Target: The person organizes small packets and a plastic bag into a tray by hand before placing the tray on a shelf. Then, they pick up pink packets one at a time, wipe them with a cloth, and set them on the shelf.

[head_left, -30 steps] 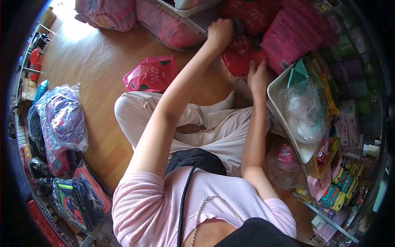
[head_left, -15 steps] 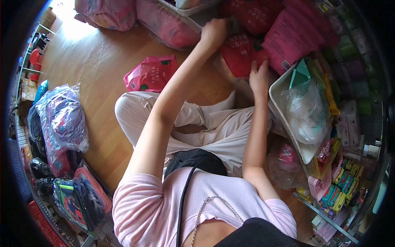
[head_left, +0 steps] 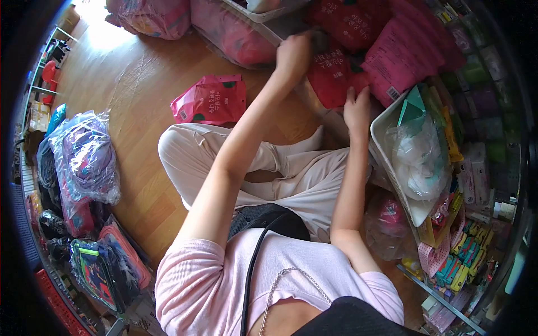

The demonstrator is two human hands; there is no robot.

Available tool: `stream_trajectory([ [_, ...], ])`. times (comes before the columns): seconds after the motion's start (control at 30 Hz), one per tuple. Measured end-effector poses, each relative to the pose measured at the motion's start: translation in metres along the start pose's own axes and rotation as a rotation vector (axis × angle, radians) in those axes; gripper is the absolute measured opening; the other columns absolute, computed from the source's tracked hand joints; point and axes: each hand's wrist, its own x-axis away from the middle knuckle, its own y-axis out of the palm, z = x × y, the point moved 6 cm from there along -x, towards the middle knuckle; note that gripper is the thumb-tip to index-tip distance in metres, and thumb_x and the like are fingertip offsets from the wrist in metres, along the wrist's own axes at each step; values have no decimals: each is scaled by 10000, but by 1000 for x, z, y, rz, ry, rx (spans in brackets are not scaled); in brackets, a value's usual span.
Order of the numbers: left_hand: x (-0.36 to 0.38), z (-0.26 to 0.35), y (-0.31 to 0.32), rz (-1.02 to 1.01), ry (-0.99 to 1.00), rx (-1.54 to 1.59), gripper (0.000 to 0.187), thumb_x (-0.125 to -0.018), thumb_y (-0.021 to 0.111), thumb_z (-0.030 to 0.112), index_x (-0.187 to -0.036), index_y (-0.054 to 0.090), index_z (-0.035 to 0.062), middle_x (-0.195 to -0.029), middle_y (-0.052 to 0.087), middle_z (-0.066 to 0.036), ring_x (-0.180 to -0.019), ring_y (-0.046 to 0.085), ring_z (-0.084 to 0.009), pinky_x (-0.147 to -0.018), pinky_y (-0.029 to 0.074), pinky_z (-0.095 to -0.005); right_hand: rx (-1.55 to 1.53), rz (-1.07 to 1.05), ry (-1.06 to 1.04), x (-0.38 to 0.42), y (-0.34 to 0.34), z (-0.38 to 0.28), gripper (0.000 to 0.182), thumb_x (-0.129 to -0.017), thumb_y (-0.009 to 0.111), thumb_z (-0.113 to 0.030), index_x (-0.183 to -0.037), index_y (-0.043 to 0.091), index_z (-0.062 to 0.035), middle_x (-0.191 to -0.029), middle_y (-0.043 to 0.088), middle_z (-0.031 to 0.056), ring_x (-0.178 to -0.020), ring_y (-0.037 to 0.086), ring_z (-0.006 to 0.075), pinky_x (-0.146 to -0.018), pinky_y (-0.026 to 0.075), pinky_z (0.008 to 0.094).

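Observation:
My right hand (head_left: 357,110) pinches the lower right edge of a red pouch (head_left: 329,78) with white lettering, which lies tilted in front of me. At the pouch's upper left is my left hand (head_left: 293,54), its fingers curled round something dark and greyish that is blurred and partly hidden. Another red pouch (head_left: 212,99) lies on the wooden floor beyond my left knee. Just behind the pouch in my hand are a further red pouch (head_left: 350,22) and a pink pouch (head_left: 392,67) with small print and a barcode.
Clear bags of pink packs (head_left: 232,36) stand at the back beside a white bin (head_left: 260,28). On my right a white basket (head_left: 376,134) holds plastic-wrapped things, with shelves of small goods (head_left: 465,252) beyond. Plastic-wrapped bundles (head_left: 87,159) lie at left.
My left hand has shifted slightly down along the pouch, still curled. My right hand keeps its pinch on the pouch edge. The whole view has shifted slightly.

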Motion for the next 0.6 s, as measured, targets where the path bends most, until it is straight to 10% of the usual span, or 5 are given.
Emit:
stream_trajectory([
  [0.17, 51, 21, -25, 46, -73, 17, 216, -769, 523, 13, -977, 577, 25, -981, 619, -225, -874, 607, -387, -708, 501, -458, 62, 109, -149, 3, -3, -4, 364, -909, 435, -182, -1130, 442, 108, -1069, 536, 346, -1018, 509, 478, -850, 387, 502],
  [0.3, 66, 77, -8, -78, 156, 20, 263, -764, 520, 31, -1019, 582, 25, -1124, 589, -164, -1005, 579, -341, -764, 518, -416, -107, -25, -25, 1, 6, 13, 378, -919, 411, -144, -1193, 408, 115, -1140, 507, 344, -1085, 480, 469, -912, 375, 465],
  [0.37, 60, 79, 15, 174, 467, -124, 289, -767, 522, 63, -1047, 585, 31, -1094, 602, -135, -1004, 581, -319, -784, 515, -392, -119, -27, -33, 0, 4, 12, 383, -922, 405, -134, -1211, 396, 116, -1157, 498, 345, -1102, 472, 465, -927, 371, 454],
  [0.6, -5, 16, 9, -122, 23, -148, 239, -791, 514, 58, -1016, 594, 74, -914, 641, -157, -839, 636, -338, -671, 528, -431, 33, -5, -20, 8, -7, -16, 384, -917, 431, -151, -1211, 402, 94, -1150, 507, 337, -1082, 487, 464, -900, 382, 468],
])
